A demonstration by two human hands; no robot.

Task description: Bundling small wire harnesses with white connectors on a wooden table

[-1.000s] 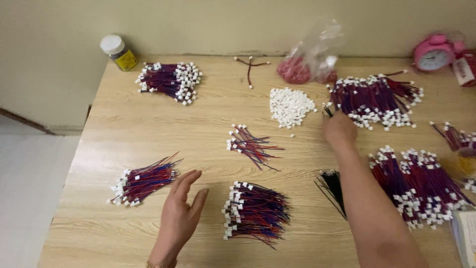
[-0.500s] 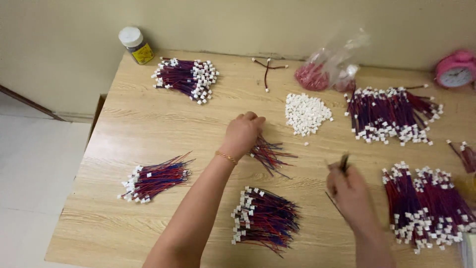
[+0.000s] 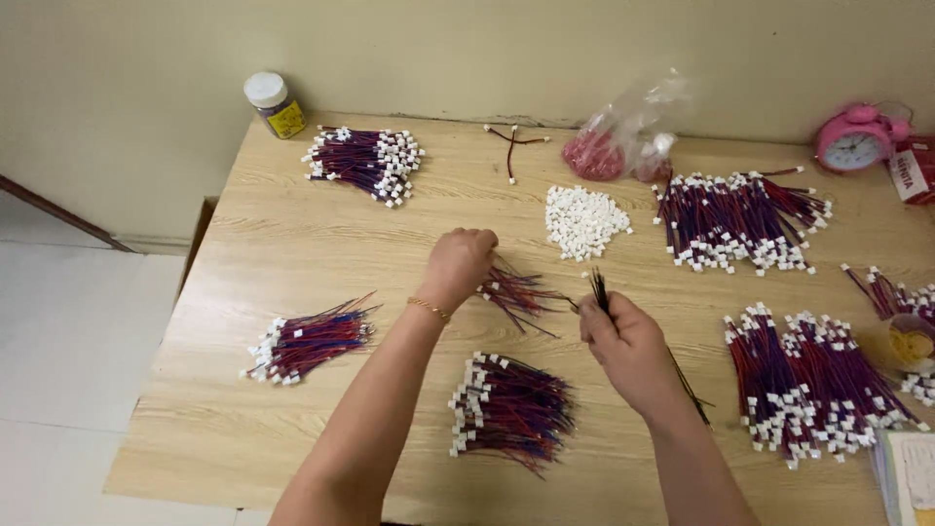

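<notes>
Between the two hands, on the wooden tabletop (image 3: 292,244), lay a small loose bunch of red and blue wires (image 3: 521,292). From the head view, the left hand (image 3: 458,265) was curled shut over that bunch's near end, knuckles up, a thin bracelet (image 3: 429,309) at its wrist. Just right of it, the right hand (image 3: 628,346) pinched a thin bundle of black wires (image 3: 596,288), their tips sticking up past the fingers. Below both hands sat a larger wire bundle with white connectors (image 3: 508,407). Beyond the right hand lay a pile of white connectors (image 3: 582,220); well left of the left hand lay another wire bundle (image 3: 304,341).
</notes>
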